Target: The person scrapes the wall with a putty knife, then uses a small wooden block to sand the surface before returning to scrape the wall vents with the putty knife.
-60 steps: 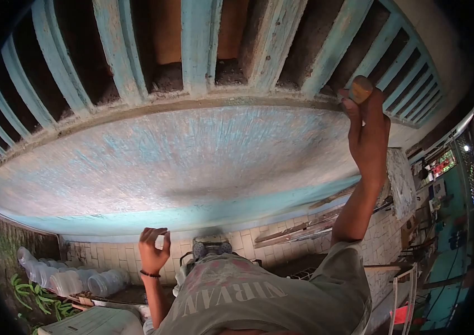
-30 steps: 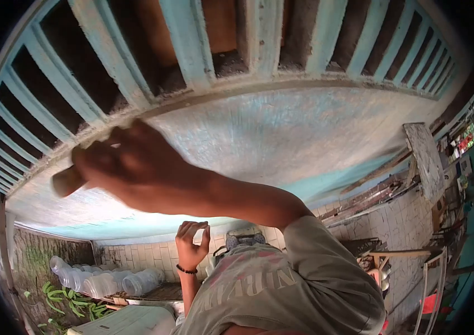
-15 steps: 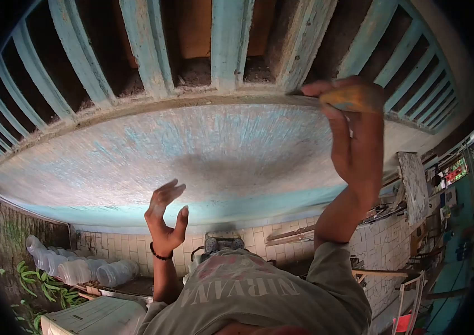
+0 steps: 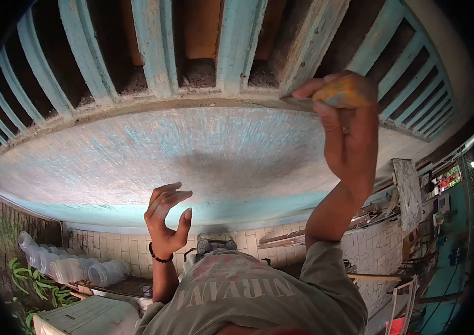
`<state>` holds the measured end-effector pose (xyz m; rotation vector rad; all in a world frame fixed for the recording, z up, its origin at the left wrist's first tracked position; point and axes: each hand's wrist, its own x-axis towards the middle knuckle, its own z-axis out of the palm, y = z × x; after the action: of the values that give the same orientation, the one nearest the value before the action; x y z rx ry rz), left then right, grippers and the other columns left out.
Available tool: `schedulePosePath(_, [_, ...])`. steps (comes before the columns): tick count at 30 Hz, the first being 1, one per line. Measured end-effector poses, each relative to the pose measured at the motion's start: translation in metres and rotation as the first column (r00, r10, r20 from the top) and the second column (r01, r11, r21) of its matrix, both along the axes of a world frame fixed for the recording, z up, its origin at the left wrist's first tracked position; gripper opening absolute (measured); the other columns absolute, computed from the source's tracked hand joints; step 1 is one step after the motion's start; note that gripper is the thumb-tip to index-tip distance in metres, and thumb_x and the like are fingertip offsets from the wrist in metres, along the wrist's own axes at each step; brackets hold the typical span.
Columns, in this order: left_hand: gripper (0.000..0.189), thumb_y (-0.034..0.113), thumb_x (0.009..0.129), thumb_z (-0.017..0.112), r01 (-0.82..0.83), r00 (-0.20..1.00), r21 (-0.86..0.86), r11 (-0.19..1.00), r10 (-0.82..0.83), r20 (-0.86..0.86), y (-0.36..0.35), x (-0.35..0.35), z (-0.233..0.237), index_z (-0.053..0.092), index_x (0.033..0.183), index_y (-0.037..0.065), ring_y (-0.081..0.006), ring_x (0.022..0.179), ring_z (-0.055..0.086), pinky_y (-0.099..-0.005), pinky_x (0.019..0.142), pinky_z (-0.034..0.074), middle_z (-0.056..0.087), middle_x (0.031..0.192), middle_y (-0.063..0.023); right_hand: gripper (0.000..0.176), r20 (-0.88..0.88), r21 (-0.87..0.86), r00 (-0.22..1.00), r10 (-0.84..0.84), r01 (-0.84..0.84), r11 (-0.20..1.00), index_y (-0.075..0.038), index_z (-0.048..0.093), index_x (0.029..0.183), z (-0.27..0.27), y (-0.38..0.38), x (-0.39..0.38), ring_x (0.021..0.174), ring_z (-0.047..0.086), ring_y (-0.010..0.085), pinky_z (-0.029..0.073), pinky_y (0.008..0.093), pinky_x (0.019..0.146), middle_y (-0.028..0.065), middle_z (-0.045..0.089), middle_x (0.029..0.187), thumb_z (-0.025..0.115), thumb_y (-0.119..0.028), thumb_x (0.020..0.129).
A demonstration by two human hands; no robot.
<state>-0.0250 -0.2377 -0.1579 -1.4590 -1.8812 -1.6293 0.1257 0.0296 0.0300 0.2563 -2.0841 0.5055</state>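
Note:
My right hand (image 4: pixel 344 109) grips a stained yellow-orange handle, apparently that of a paint scraper (image 4: pixel 342 92). Its blade is mostly hidden by my fingers, close to the ledge (image 4: pixel 231 101) under the slatted window. Lower down, my left hand (image 4: pixel 167 215) holds nothing; its fingers are bent and apart in front of the wall. A dark beaded bracelet (image 4: pixel 160 254) circles that wrist. The wall (image 4: pixel 220 134) below the ledge is greyish, with streaks of worn blue paint and a turquoise band (image 4: pixel 108 214) along the bottom.
Light-blue slats (image 4: pixel 237 47) rise above the ledge. Clear plastic containers (image 4: pixel 108 272) lie at lower left, near green plants (image 4: pixel 38 285) and a pale box-like surface (image 4: pixel 86 317). On the right are a worn board (image 4: pixel 407 195) and wood strips (image 4: pixel 287 237) on the tiled floor.
My right hand has shifted slightly left along the ledge with the scraper. The left hand stays in nearly the same place, and the view has shifted a little.

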Motion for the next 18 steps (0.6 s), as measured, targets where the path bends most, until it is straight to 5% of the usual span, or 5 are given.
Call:
schedulePosePath(3, [0.022, 0.012, 0.084, 0.071, -0.029, 1.0, -0.006, 1.0, 0.029, -0.007, 0.001, -0.002, -0.005, 0.073, 0.105, 0.004, -0.0361, 0.108, 0.068, -0.044, 0.09, 0.054, 0.076, 0.099, -0.0118, 0.022, 0.093, 0.09, 0.989, -0.113, 0.105, 0.99, -0.002, 0.047, 0.125, -0.004, -0.014, -0.004, 0.102, 0.071, 0.0272, 0.055, 0.0385, 0.091, 0.0177, 0.065, 0.111, 0.054, -0.003, 0.104])
schedulePosePath(7, [0.019, 0.011, 0.085, 0.07, -0.037, 0.999, -0.015, 0.999, 0.036, -0.032, 0.003, 0.002, 0.0, 0.073, 0.103, 0.004, -0.0353, 0.107, 0.068, -0.0435, 0.089, 0.053, 0.076, 0.097, -0.0112, 0.021, 0.099, 0.168, 0.995, 0.018, -0.035, 0.985, 0.0, 0.047, 0.122, -0.005, -0.009, -0.009, 0.102, 0.07, 0.0274, 0.057, 0.0388, 0.092, 0.0186, 0.065, 0.109, 0.05, 0.005, 0.102])
schedulePosePath(10, [0.019, 0.011, 0.085, 0.07, -0.03, 1.0, -0.017, 0.999, 0.029, -0.01, -0.001, 0.004, 0.0, 0.073, 0.102, 0.004, -0.035, 0.107, 0.068, -0.0433, 0.089, 0.053, 0.076, 0.096, -0.0104, 0.02, -0.023, -0.006, 1.0, 0.02, -0.02, 1.0, 0.0, 0.046, 0.12, -0.002, -0.003, -0.003, 0.101, 0.07, 0.0281, 0.058, 0.039, 0.092, 0.0204, 0.065, 0.11, 0.048, 0.007, 0.102])
schedulePosePath(16, [0.02, 0.018, 0.089, 0.068, -0.037, 0.999, -0.031, 0.999, 0.037, 0.004, 0.001, 0.01, -0.004, 0.073, 0.1, 0.002, -0.0351, 0.109, 0.067, -0.0443, 0.093, 0.052, 0.077, 0.096, -0.0115, 0.022, 0.048, 0.108, 0.995, -0.09, 0.085, 0.991, -0.002, 0.048, 0.12, -0.014, -0.035, -0.012, 0.101, 0.07, 0.0236, 0.056, 0.035, 0.089, 0.0135, 0.072, 0.106, 0.06, -0.004, 0.101])
schedulePosePath(18, [0.02, 0.017, 0.089, 0.068, -0.034, 0.999, -0.041, 0.999, 0.034, 0.008, 0.0, 0.014, -0.002, 0.073, 0.1, 0.002, -0.0349, 0.109, 0.067, -0.0441, 0.092, 0.052, 0.077, 0.096, -0.0113, 0.023, 0.033, 0.01, 0.998, -0.051, 0.051, 0.999, -0.002, 0.047, 0.121, -0.015, -0.028, -0.015, 0.101, 0.071, 0.0255, 0.056, 0.0359, 0.089, 0.0145, 0.071, 0.109, 0.059, -0.003, 0.101])
